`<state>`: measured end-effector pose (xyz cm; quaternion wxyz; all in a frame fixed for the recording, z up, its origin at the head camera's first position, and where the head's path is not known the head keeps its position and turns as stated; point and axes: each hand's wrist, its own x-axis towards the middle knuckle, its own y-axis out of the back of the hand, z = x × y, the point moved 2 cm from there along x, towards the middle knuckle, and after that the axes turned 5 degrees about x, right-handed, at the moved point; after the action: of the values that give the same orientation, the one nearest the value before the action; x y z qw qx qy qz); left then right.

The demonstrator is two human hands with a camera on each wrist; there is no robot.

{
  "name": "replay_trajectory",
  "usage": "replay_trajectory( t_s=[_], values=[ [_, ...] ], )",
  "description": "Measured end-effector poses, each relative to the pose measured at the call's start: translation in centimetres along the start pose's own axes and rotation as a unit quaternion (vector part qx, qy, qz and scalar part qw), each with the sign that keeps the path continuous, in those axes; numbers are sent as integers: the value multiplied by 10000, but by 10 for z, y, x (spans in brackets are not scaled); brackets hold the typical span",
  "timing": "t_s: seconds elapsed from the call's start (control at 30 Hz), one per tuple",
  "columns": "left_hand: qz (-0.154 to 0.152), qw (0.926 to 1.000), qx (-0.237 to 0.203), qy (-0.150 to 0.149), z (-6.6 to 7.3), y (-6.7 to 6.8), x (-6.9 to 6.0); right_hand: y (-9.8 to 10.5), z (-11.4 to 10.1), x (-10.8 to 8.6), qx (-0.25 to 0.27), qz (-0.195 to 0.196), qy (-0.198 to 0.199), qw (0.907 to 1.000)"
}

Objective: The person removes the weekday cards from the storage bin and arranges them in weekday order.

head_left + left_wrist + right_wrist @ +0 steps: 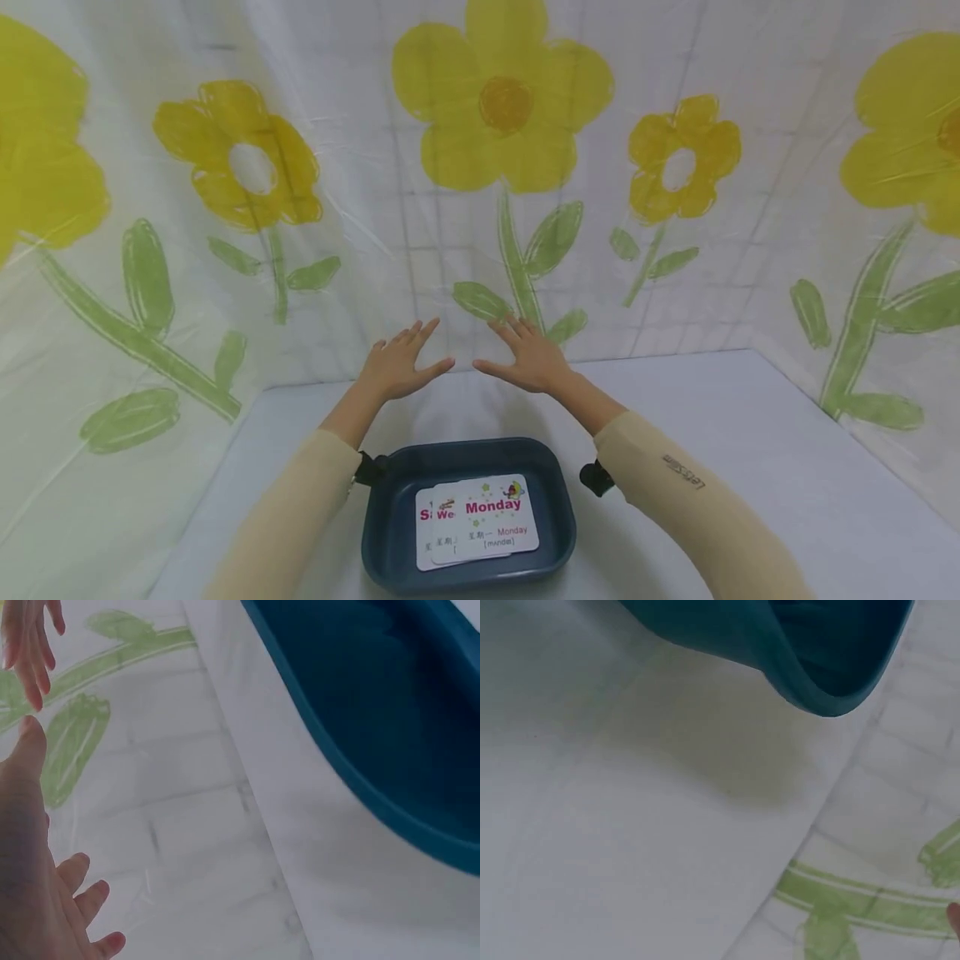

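Both hands are raised beyond the far side of a dark blue tray (468,579), holding nothing. My left hand (397,367) has its fingers spread and its thumb pointing toward the other hand; the left wrist view shows the same hand (30,855) at its left edge. My right hand (528,358) mirrors it, apart from the left, and only a fingertip (955,919) shows in the right wrist view. Inside the tray lie several overlapping white cards, the top one a "Monday" card (487,518).
The tray stands on a white table (675,400). Behind and beside the table hangs a white curtain (360,167) printed with yellow flowers and green leaves. Dark wrist straps with small cameras show at both sleeves.
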<state>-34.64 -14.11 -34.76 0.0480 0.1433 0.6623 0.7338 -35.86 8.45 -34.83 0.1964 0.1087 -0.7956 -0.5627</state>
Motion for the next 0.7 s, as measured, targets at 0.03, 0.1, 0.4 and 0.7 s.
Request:
replay_trajectory(
  t_s=[0.03,0.1,0.4,0.7],
  values=[
    [25,10000,0,-27,0,0,-2,1,-1,-3,59,54,34,10000],
    [78,9999,-86,-78,1,1,-8,2,-2,-10,213,146,77,9996],
    [233,9962,-839,-59,-4,2,-56,2,-2,-55,658,236,322,9970],
    [98,9877,-1496,437,-20,0,-104,5,7,-92,590,355,619,9957]
  ],
)
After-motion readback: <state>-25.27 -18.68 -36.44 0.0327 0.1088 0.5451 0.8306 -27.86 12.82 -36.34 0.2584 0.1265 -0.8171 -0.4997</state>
